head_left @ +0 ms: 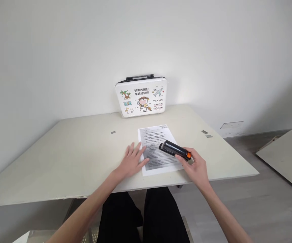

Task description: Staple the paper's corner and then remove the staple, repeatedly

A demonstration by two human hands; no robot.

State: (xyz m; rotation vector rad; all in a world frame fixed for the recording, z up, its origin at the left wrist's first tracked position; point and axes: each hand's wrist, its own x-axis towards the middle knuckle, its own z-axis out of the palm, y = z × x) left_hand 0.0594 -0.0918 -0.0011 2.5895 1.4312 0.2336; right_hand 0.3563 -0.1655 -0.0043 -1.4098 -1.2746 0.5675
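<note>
A printed sheet of paper (152, 167) lies on the white table near its front edge; whether it is one sheet or a stack I cannot tell. My left hand (132, 160) rests flat with fingers spread, its fingertips on the paper's left margin. Above the right part of the page, my right hand (196, 167) grips a black stapler (175, 148) by its rear end, where an orange piece shows. The stapler's front points left and its jaws look slightly apart.
Against the wall stands a white cartoon-printed case (142, 98) with a black handle. One staple strip (113, 132) lies left of the paper, and two more strips (204, 132) lie near the right edge of the table (72, 155). A wall socket plate (232, 125) is at right.
</note>
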